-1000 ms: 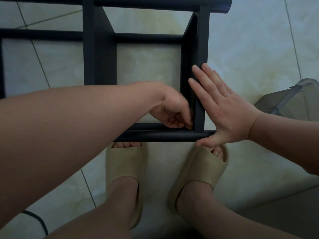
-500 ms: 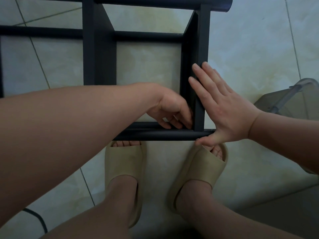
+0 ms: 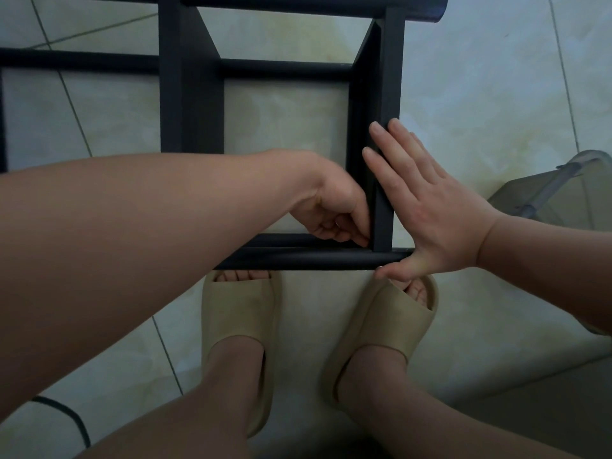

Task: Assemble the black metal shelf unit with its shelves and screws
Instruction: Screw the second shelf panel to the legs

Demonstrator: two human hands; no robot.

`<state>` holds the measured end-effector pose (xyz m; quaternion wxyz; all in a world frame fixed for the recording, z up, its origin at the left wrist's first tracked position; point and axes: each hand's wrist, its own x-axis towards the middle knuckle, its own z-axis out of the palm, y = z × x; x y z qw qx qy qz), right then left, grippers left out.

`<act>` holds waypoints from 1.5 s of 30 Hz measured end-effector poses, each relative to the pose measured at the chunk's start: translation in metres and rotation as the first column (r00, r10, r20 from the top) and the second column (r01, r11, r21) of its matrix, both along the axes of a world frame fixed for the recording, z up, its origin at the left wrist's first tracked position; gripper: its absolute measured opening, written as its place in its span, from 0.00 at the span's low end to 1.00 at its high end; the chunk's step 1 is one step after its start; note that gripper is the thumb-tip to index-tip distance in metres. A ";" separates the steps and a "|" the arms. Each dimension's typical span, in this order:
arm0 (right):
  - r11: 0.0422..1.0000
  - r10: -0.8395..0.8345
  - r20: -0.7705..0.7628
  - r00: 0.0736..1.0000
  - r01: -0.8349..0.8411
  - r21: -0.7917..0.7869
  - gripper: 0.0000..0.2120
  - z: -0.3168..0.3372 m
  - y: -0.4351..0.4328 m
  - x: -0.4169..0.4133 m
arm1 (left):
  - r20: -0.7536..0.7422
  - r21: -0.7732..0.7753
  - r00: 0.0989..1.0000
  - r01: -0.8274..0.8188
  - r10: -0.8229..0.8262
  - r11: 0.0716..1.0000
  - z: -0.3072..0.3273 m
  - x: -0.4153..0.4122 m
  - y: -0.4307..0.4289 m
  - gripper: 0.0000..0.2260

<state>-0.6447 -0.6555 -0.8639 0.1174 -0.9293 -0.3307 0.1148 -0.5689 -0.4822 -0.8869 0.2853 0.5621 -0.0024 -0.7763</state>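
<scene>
The black frame stands on the tiled floor, just in front of the person's slippers. The left hand reaches inside the near right corner, where the right upright meets the near tube. Its fingers are curled, tips right at the joint; whether they pinch a screw I cannot tell. The right hand lies flat and spread against the upright's outer face, thumb touching the tube's end. Inside the bay, bare floor shows between the two panels, so the left hand has room behind it. Outside to the right, a clear grey bin sits near the right wrist. A dark cable curls at the lower left.
</scene>
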 end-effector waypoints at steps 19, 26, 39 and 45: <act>0.996 -0.008 0.016 1.000 0.009 -0.089 0.63 0.011 0.000 -0.001 | -0.030 0.013 1.000 0.006 -0.006 1.000 -0.002 0.000 0.001 0.05; 0.990 -0.009 0.071 0.997 0.018 -0.137 0.63 0.013 0.001 -0.008 | -0.021 0.020 1.000 0.018 -0.017 1.000 -0.001 0.000 -0.002 0.06; 0.993 -0.014 0.055 0.998 0.020 -0.117 0.62 0.010 0.000 -0.005 | -0.017 0.027 0.999 0.047 -0.046 0.999 0.002 0.005 -0.002 0.05; 0.995 -0.018 0.042 0.999 0.022 -0.100 0.62 0.008 0.000 -0.005 | -0.080 0.044 0.996 -0.026 0.030 0.999 -0.003 -0.002 0.002 0.07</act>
